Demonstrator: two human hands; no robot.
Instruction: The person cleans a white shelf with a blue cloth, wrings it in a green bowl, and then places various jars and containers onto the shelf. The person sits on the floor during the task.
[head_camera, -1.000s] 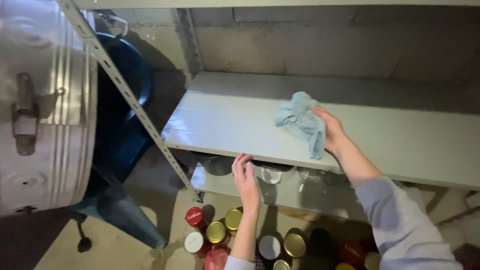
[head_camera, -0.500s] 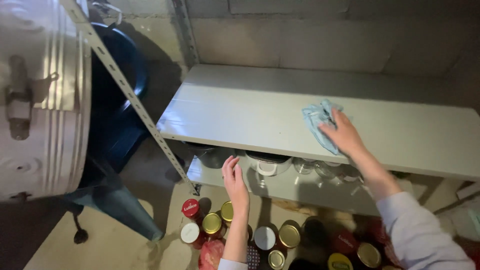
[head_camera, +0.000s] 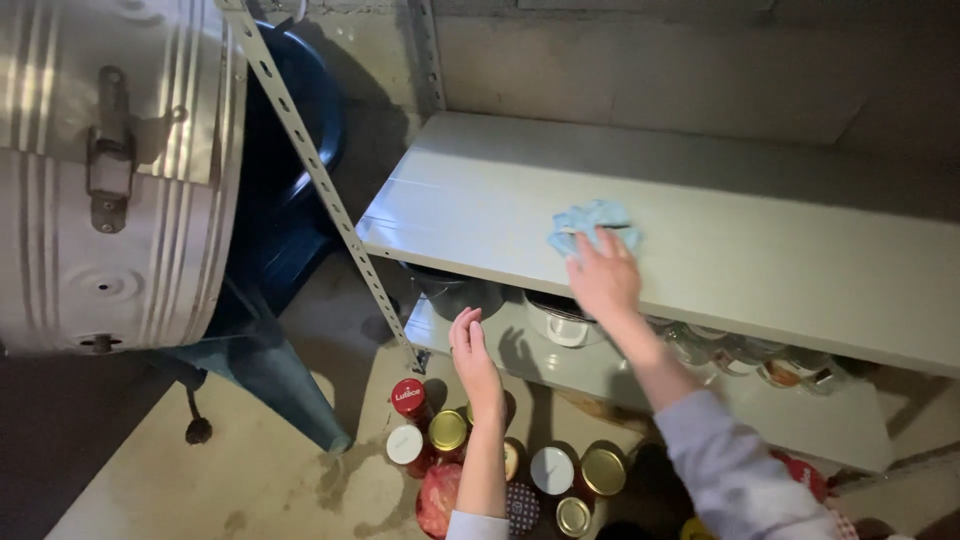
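Observation:
My right hand (head_camera: 603, 277) presses a light blue cloth (head_camera: 590, 220) flat onto the pale grey shelf board (head_camera: 760, 250), close to its front edge. The cloth sticks out beyond my fingertips, partly covered by the hand. My left hand (head_camera: 472, 348) hangs below the shelf's front edge with fingers loosely apart, holding nothing. It hovers over jars with metal lids on the floor.
A perforated metal upright (head_camera: 330, 200) runs diagonally at the shelf's left end. A large ribbed metal drum (head_camera: 110, 170) fills the left, with a dark blue object (head_camera: 285, 230) behind it. A lower shelf holds pots and glasses (head_camera: 565, 322). Several lidded jars (head_camera: 447, 430) stand on the concrete floor.
My right hand has slid the cloth along the shelf, first right, then back left toward the front edge. My left hand stayed below the shelf, fingers apart.

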